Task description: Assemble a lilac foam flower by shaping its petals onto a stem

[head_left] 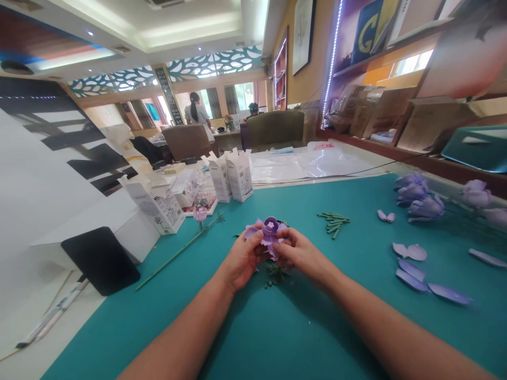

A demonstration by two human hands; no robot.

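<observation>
Between my two hands is a purple artificial flower (271, 226) with a round cupped centre and petals spread around it. My left hand (244, 258) grips it from the left, thumb on a petal. From the right, my right hand (298, 252) pinches a lower petal with thumb and fingertips. Small green leaf pieces (277, 273) lie on the green mat just below the flower. Farther right is a pile of short green stem pieces (334, 222). A single pink flower on a long green stem (178, 256) rests to the left.
Loose purple petals (412, 274) lie on the mat (336, 327) at right, with assembled purple flowers (425, 206) behind them. White boxes (240, 177) stand at the back left. A black tablet-like panel (101, 261) leans at the left edge. People are in the background.
</observation>
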